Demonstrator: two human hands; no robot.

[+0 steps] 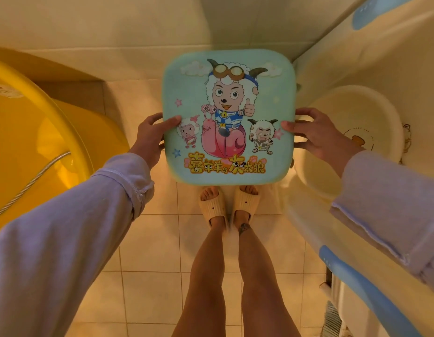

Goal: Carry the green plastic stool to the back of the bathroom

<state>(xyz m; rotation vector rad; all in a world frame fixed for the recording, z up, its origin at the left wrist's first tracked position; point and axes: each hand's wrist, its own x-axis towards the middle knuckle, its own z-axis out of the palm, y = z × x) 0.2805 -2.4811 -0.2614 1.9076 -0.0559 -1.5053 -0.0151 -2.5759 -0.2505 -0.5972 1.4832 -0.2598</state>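
Observation:
The green plastic stool (229,116) hangs in the air above the tiled floor, seen from straight above. Its square seat carries a cartoon sheep picture, and its legs are hidden beneath it. My left hand (150,137) grips the seat's left edge, thumb on top. My right hand (315,135) grips the right edge the same way. My slippered feet stand just below the stool's near edge.
A large yellow tub (29,132) with a metal shower hose fills the left side. On the right stands a cream baby bath (371,76) with blue trim, and a cream basin (357,132) leans against it. The tiled wall (128,30) rises just beyond the stool.

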